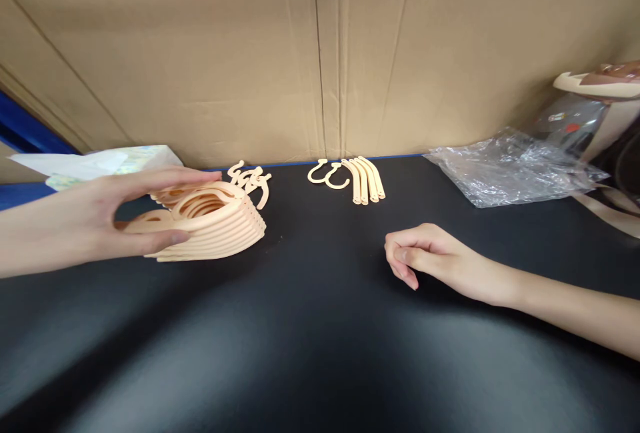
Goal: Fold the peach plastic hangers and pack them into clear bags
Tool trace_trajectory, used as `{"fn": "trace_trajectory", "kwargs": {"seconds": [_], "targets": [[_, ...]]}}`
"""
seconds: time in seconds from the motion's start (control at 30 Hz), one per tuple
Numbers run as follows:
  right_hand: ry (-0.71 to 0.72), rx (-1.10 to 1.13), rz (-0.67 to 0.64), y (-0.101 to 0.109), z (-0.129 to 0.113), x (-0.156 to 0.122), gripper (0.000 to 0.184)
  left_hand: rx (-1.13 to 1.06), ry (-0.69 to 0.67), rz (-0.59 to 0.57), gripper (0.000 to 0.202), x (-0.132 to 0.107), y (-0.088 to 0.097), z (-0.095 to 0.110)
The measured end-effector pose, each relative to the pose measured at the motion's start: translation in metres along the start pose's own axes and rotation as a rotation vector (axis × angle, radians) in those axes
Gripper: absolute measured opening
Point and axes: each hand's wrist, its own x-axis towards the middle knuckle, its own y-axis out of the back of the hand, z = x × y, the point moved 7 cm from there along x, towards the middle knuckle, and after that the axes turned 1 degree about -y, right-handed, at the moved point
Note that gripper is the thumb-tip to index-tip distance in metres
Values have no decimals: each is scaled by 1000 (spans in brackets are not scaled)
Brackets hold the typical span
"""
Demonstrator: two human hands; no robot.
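At the left, my left hand [130,209] is wrapped round a stack of beige plastic hanger pieces [225,227], its thumb on the near side and its fingers over the top. The pieces are curved, thin and nested in layers; my hand hides the stack's left end. My right hand [423,256] rests over the black tabletop on the right, fingers loosely curled in with the thumb against them, and nothing shows in it. Beyond the hands lie two beige hanger hooks [336,178] beside several short curved bars [367,181]. More loose hooks [253,179] form a small pile just behind the stack.
The black tabletop [310,326] ends at an upright cardboard wall [240,53]. A crumpled clear plastic bag [515,169] lies at the right rear, near a clutter of bagged things and a pale strap [607,209]. Behind my left hand is a white, patterned packet [120,161].
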Motion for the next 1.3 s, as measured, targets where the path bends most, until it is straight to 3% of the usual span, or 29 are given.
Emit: {"fn": "trace_trajectory", "kwargs": {"seconds": [0.23,0.3,0.4,0.47,0.5,0.57,0.73,0.83,0.97,1.3], "targets": [[-33,-16,-10,-1,2,0,27,-1,25,35,72,2,9,11],[-40,-20,-13,-1,3,-1,27,-31,62,84,73,6,17,25],[-59,-23,-20,-2,4,-1,26,-86,157,228,50,13,28,54],[-60,-22,-7,-2,3,0,25,-59,36,368,40,16,32,89],[-54,-17,8,-1,2,0,25,-35,-71,405,35,17,30,108],[-41,-1,43,1,0,1,25,1,-304,342,35,17,11,145],[-46,45,51,1,-2,1,26,-132,-395,142,36,13,-40,178],[-50,37,51,1,-2,0,34,-218,-412,40,38,12,-56,180],[-32,5,39,0,-3,0,45,-275,-351,-73,39,15,-64,173],[-31,-24,-10,-2,1,1,36,-303,-338,-113,39,15,-65,171]]}}
